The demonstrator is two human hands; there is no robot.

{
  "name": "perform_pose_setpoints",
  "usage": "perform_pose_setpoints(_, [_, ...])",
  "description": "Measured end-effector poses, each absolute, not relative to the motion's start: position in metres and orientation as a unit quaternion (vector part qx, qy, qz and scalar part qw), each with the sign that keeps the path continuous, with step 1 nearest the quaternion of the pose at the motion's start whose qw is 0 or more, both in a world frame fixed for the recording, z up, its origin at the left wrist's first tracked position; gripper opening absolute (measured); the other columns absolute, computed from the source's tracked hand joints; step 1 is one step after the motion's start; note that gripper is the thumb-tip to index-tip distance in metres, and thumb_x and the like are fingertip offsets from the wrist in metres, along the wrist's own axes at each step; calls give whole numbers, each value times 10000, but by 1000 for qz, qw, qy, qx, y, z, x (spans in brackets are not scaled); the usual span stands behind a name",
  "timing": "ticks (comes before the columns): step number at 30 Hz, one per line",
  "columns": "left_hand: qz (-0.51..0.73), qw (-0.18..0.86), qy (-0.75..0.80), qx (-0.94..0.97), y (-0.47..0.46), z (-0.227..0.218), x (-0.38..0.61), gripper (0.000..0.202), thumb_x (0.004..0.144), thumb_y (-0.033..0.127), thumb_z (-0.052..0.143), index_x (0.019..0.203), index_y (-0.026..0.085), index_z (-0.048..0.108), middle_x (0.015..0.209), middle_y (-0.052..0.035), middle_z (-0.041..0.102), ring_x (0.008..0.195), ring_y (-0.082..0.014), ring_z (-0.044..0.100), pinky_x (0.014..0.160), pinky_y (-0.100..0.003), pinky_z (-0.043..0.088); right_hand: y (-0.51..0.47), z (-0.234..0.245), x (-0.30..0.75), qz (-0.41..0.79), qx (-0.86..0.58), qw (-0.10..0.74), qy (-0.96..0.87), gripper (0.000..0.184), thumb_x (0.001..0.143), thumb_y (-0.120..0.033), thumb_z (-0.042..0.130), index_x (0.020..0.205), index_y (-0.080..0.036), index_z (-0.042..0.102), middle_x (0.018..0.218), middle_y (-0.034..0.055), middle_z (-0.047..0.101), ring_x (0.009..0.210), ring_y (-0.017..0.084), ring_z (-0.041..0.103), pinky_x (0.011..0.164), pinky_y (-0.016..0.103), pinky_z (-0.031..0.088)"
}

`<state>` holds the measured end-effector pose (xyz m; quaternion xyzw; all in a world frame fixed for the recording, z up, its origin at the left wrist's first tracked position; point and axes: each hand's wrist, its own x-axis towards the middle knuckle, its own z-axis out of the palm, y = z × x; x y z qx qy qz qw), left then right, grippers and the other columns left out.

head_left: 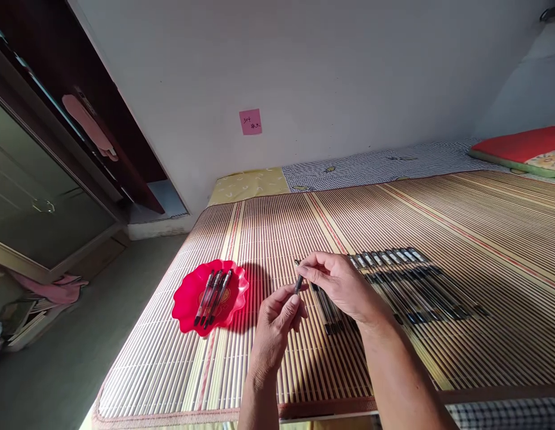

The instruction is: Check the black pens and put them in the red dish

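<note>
In front of me, above the bamboo mat, both hands meet on a slim dark pen (298, 283). My left hand (275, 325) is closed around its lower part, thumb pressed against the fingers. The thumb and forefinger of my right hand (338, 283) pinch its upper end, and those fingers partly hide it. Under and beside my right hand lie several black pen-like pieces (329, 316). Farther right, several dark pens or pen parts (427, 292) are laid side by side, with pale-marked ends (394, 257) along the far edge.
Left of my hands sits a red scalloped plate (181, 307) holding several pens (213, 295). The striped mat (268, 230) covers a bed against a white wall with a pink note (250, 122). A red folded cloth (523, 143) lies at far right; a doorway and cabinet stand left.
</note>
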<state>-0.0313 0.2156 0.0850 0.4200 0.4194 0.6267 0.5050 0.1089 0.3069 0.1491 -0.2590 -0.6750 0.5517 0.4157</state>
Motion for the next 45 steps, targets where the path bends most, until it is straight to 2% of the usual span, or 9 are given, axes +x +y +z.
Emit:
perform_pose_setpoints(4, [634, 508, 409, 414, 217, 84, -30, 398, 958, 454, 720, 1201, 143, 772, 702, 6, 603, 553, -67, 395, 521, -213, 315, 309, 146, 109, 532, -277, 421, -680, 342, 863, -509, 796, 788, -189, 703, 713, 20, 721, 660, 171, 708, 654, 303, 621])
perform_pose_setpoints(9, [640, 516, 402, 403, 216, 86, -28, 381, 963, 438, 718, 1191, 136, 765, 692, 11, 604, 531, -60, 397, 500, -210, 292, 307, 149, 109, 553, -235, 414, -684, 309, 941, -498, 685, 926, -203, 773, 956, 72, 781, 873, 192, 745, 787, 333, 643])
perform_pose_setpoints(16, [640, 521, 398, 402, 215, 84, -26, 375, 953, 439, 732, 1167, 134, 763, 654, 24, 589, 497, -56, 412, 476, -205, 284, 308, 145, 106, 585, -269, 413, -644, 322, 757, -446, 887, 803, -174, 720, 740, 7, 698, 662, 152, 682, 673, 304, 619])
perform_pose_setpoints(22, [653, 524, 385, 389, 217, 84, -27, 353, 969, 418, 719, 1177, 133, 745, 672, 23, 593, 509, -55, 423, 480, -198, 302, 306, 146, 107, 591, -238, 417, -648, 292, 900, -475, 737, 917, -187, 782, 943, 72, 766, 871, 197, 723, 765, 339, 638])
perform_pose_setpoints(29, [664, 498, 409, 380, 217, 85, -24, 356, 855, 462, 834, 974, 146, 718, 636, 39, 578, 477, -56, 485, 458, -183, 319, 314, 136, 104, 570, -291, 408, -651, 363, 774, -513, 860, 800, -187, 702, 739, 11, 687, 694, 168, 656, 703, 318, 558])
perform_pose_setpoints(31, [665, 499, 414, 369, 218, 84, -23, 365, 823, 460, 862, 951, 155, 708, 649, 35, 598, 469, -55, 501, 446, -178, 305, 316, 133, 104, 573, -291, 416, -643, 371, 769, -521, 865, 831, -194, 701, 799, 29, 714, 755, 185, 679, 736, 326, 552])
perform_pose_setpoints(35, [668, 513, 413, 346, 219, 85, -23, 352, 789, 425, 895, 957, 172, 717, 679, 33, 620, 478, -47, 484, 451, -173, 306, 314, 136, 107, 583, -246, 412, -656, 329, 898, -529, 724, 915, -203, 763, 947, 69, 763, 959, 214, 702, 927, 368, 534])
perform_pose_setpoints(41, [661, 545, 394, 334, 219, 92, -19, 391, 875, 511, 798, 929, 124, 777, 698, -5, 603, 549, -55, 422, 495, -187, 302, 317, 133, 103, 602, -274, 405, -632, 426, 793, -601, 807, 826, -179, 754, 851, 53, 730, 813, 193, 654, 788, 345, 528])
perform_pose_setpoints(45, [659, 553, 389, 330, 220, 94, -18, 394, 817, 502, 852, 849, 116, 778, 699, -14, 609, 553, -58, 426, 502, -195, 300, 318, 131, 102, 583, -295, 415, -633, 440, 767, -613, 832, 791, -186, 731, 810, 43, 723, 814, 195, 658, 829, 349, 517])
